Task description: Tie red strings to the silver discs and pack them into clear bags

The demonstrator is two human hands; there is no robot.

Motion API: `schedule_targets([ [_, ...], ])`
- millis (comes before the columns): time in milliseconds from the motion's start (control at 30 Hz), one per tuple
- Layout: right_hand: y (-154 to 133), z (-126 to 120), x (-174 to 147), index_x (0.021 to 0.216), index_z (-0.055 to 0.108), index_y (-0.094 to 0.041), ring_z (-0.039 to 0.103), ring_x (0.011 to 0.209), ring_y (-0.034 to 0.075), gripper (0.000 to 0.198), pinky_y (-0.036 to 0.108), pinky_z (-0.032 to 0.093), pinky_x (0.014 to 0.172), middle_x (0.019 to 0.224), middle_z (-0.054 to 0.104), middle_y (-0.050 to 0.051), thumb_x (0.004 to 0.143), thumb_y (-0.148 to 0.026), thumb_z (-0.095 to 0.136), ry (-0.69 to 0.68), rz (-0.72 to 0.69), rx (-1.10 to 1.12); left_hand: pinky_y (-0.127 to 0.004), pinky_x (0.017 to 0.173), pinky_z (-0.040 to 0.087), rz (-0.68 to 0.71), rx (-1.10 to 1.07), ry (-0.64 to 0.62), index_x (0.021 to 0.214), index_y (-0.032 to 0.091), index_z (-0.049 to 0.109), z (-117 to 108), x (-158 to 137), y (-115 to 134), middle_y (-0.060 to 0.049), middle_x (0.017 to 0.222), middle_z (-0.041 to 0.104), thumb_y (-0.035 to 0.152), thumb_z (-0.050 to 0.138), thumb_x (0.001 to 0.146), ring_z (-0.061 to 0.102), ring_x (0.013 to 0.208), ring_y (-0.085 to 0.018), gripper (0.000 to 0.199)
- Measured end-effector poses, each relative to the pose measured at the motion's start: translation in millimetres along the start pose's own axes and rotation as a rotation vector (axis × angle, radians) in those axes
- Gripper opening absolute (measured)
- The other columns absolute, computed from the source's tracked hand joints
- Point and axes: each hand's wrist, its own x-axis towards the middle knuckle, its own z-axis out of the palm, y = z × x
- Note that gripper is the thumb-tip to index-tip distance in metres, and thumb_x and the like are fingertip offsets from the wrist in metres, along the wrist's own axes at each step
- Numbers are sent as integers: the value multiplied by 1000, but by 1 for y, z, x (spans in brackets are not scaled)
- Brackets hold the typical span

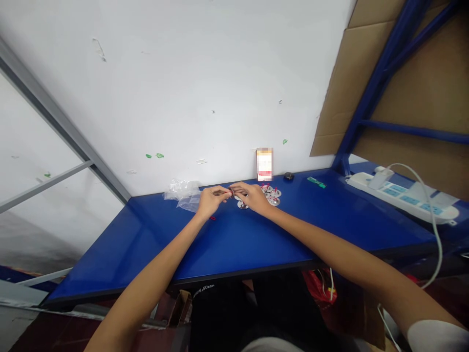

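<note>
My left hand (212,200) and my right hand (254,196) meet above the blue table, their fingers pinched on one small dark disc (231,192) with a hint of red. Fingertips cover most of it, so its exact kind cannot be made out. Just below my right fingers lies a shiny round metal disc (242,205). Beyond that hand, several similar silver discs with red parts (274,200) are grouped together. A small red loop (213,218) rests on the table below my left hand.
Clear plastic bags (181,190) lie left of my hands on the blue table (234,249). A phone (265,165) leans against the wall. Farther right are a black round item (288,176), a green item (316,182) and a white power strip (401,195) with a cable.
</note>
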Motion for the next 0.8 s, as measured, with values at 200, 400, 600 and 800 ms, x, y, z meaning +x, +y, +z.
schedule_targets([
  [200,-2,-5,0,114,79,-24,81,98,22,18,34,64,90,107,83,5,99,-26,69,44,-64,-88,-31,68,61,-67,-100,24,88,15,82,4,-4,9,-8,81,78,45,87,75,72,74,-20,34],
  [400,9,-7,-2,116,82,-26,80,99,23,19,33,61,90,113,83,4,102,-25,69,6,-199,-339,-29,68,59,-144,-106,-36,84,14,83,0,-5,13,-8,79,77,36,85,75,71,74,-19,24],
  [600,12,-4,-4,117,81,-26,79,97,22,20,31,58,87,113,83,4,104,-26,66,-16,-213,-477,-30,70,59,-194,-201,-57,88,14,81,-1,-3,3,-9,85,79,39,88,74,73,77,-19,30],
  [800,-2,-10,-1,121,77,-24,77,95,21,22,27,52,80,112,82,6,106,-27,61,-81,-205,-563,-29,69,60,-231,-314,-51,95,13,73,0,-2,-7,-9,84,79,42,96,66,76,77,-20,47],
])
